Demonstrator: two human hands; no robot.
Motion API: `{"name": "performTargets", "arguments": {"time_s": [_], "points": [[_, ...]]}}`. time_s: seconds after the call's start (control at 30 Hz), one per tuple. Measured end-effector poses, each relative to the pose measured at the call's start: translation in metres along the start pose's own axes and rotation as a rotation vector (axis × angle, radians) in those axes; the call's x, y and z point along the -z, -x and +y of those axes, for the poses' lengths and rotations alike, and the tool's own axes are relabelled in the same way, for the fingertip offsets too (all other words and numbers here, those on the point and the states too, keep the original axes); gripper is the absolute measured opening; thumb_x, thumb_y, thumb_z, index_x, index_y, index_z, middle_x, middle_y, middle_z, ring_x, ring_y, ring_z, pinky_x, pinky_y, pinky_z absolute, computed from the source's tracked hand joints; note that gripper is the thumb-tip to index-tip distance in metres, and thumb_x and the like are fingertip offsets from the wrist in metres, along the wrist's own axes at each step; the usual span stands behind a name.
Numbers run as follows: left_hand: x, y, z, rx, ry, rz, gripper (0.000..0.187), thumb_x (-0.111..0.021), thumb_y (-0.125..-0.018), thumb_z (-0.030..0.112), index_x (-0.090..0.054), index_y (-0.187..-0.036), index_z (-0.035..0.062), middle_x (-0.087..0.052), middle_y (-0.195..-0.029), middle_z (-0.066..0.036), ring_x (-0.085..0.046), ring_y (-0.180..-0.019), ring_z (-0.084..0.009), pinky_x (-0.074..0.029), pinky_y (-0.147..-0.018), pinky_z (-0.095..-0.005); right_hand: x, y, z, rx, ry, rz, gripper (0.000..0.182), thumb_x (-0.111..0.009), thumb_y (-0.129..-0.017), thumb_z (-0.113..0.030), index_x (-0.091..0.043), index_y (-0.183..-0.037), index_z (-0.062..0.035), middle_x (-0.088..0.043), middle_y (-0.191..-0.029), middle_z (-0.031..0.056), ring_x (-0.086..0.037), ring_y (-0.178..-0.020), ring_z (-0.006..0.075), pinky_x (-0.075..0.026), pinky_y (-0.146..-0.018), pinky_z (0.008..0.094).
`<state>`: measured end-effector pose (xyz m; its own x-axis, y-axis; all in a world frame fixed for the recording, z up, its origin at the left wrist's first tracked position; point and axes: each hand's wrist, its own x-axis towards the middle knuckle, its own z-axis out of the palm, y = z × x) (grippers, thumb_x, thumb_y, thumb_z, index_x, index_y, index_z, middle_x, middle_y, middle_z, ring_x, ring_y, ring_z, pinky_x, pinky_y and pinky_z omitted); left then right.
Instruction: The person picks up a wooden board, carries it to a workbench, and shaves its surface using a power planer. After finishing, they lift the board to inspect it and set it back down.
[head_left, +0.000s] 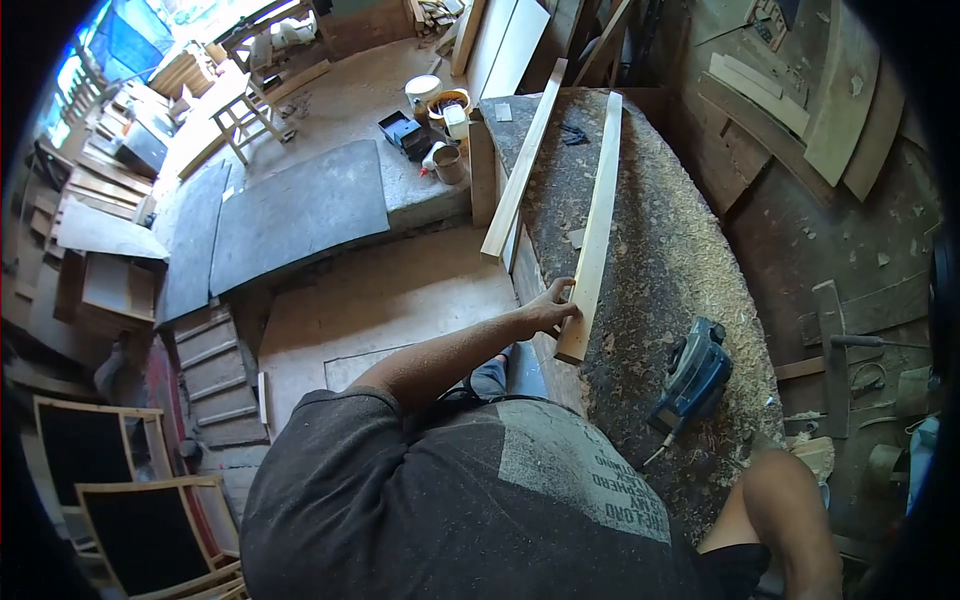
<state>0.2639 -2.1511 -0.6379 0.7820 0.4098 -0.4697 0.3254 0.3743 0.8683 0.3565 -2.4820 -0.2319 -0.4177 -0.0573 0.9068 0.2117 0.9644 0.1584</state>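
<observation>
My left hand (550,305) grips the near end of a long pale wooden strip (598,220), with fingers curled at its left edge. The strip lies lengthwise over a dark, dusty workbench (650,240). To its left, a second wooden strip (528,155) rests along the bench edge, its near end sticking out past the side. A blue power tool with a cord (695,370) sits on the bench to the right of the held strip. My right hand is out of view.
Sawdust and shavings (715,270) cover the bench's right side. A small dark object (573,134) lies between the strips. Buckets (423,92) and a black box (403,132) stand beyond a dark panel (300,205). Boards (845,100) lie at right; a bare bent limb (785,490) shows lower right.
</observation>
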Motion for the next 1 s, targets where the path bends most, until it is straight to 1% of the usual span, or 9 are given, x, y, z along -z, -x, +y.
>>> {"name": "performTargets", "arguments": {"time_s": [0.03,0.13,0.2,0.3,0.43,0.6,0.7,0.9,1.0], "points": [[0.000,0.001,0.000,0.007,-0.007,-0.001,0.086,-0.068,-0.080,0.020,-0.016,-0.148,0.0166,-0.054,-0.114,-0.019,-0.063,-0.098,-0.0321,-0.058,-0.076,-0.0506,0.001,0.002,-0.003,-0.003,0.006,0.008,0.029,-0.048,-0.090,-0.002,-0.057,-0.117,0.0044,-0.059,-0.116,0.0167,-0.053,-0.114,0.0270,-0.038,-0.105,0.0417],[0.003,0.005,0.002,0.003,-0.015,0.016,0.086,-0.068,-0.079,0.019,-0.016,-0.148,0.0167,-0.054,-0.115,-0.019,-0.063,-0.098,-0.0324,-0.059,-0.075,-0.0505,0.005,0.006,-0.005,0.012,0.233,-0.081,0.015,-0.050,-0.089,-0.001,-0.061,-0.099,0.0015,-0.063,-0.090,0.0105,-0.060,-0.095,0.0202,-0.039,-0.104,0.0403],[0.003,0.007,0.004,0.005,-0.043,0.014,0.079,-0.065,-0.086,0.021,-0.016,-0.148,0.0169,-0.052,-0.110,-0.017,-0.062,-0.094,-0.0285,-0.058,-0.075,-0.0459,0.008,0.006,-0.002,0.403,0.838,-0.459,0.019,-0.047,-0.095,-0.010,-0.059,-0.082,-0.0038,-0.058,-0.067,0.0011,-0.060,-0.068,0.0140,-0.039,-0.102,0.0384],[0.010,0.009,0.000,0.008,-0.022,0.008,0.078,-0.065,-0.086,0.021,-0.017,-0.147,0.0165,-0.052,-0.111,-0.018,-0.061,-0.097,-0.0302,-0.058,-0.076,-0.0459,0.006,0.001,0.013,0.541,0.867,-0.515,0.031,-0.040,-0.101,-0.022,-0.057,-0.078,-0.0074,-0.055,-0.059,-0.0044,-0.057,-0.052,0.0107,-0.038,-0.100,0.0370],[0.008,0.012,0.006,0.000,-0.057,0.020,0.076,-0.065,-0.086,0.020,-0.020,-0.147,0.0142,-0.051,-0.110,-0.017,-0.060,-0.092,-0.0273,-0.058,-0.077,-0.0441,0.007,0.011,0.009,0.525,0.949,-0.512,0.036,-0.035,-0.102,-0.028,-0.057,-0.080,-0.0085,-0.057,-0.060,-0.0038,-0.058,-0.051,0.0100,-0.038,-0.099,0.0341],[0.010,0.013,0.003,-0.001,-0.053,0.030,0.074,-0.064,-0.087,0.020,-0.021,-0.146,0.0149,-0.052,-0.109,-0.016,-0.060,-0.093,-0.0260,-0.058,-0.077,-0.0435,-0.003,0.013,0.024,0.627,0.765,-0.348,0.034,-0.036,-0.101,-0.027,-0.057,-0.080,-0.0109,-0.056,-0.060,-0.0060,-0.059,-0.053,0.0096,-0.037,-0.101,0.0353],[0.008,0.015,0.006,0.006,-0.028,0.032,0.074,-0.064,-0.087,0.021,-0.021,-0.146,0.0167,-0.053,-0.110,-0.016,-0.062,-0.095,-0.0278,-0.057,-0.078,-0.0440,0.005,0.008,0.011,0.543,0.807,-0.505,0.033,-0.037,-0.101,-0.027,-0.057,-0.081,-0.0103,-0.057,-0.060,-0.0054,-0.060,-0.054,0.0093,-0.038,-0.100,0.0361],[0.010,0.010,0.001,-0.012,-0.021,0.024,0.081,-0.066,-0.081,0.018,-0.019,-0.147,0.0140,-0.052,-0.114,-0.019,-0.062,-0.102,-0.0340,-0.059,-0.075,-0.0485,-0.002,0.017,0.022,0.587,0.826,-0.395,0.034,-0.036,-0.102,-0.027,-0.056,-0.082,-0.0073,-0.054,-0.058,-0.0041,-0.058,-0.052,0.0093,-0.041,-0.096,0.0323],[0.012,0.012,0.001,-0.020,-0.050,0.042,0.081,-0.066,-0.081,0.019,-0.020,-0.147,0.0139,-0.052,-0.113,-0.019,-0.062,-0.101,-0.0342,-0.058,-0.076,-0.0485,-0.018,0.057,-0.054,0.549,1.092,-0.380,0.036,-0.035,-0.102,-0.027,-0.056,-0.082,-0.0048,-0.054,-0.058,-0.0039,-0.058,-0.051,0.0096,-0.042,-0.096,0.0326]]}}
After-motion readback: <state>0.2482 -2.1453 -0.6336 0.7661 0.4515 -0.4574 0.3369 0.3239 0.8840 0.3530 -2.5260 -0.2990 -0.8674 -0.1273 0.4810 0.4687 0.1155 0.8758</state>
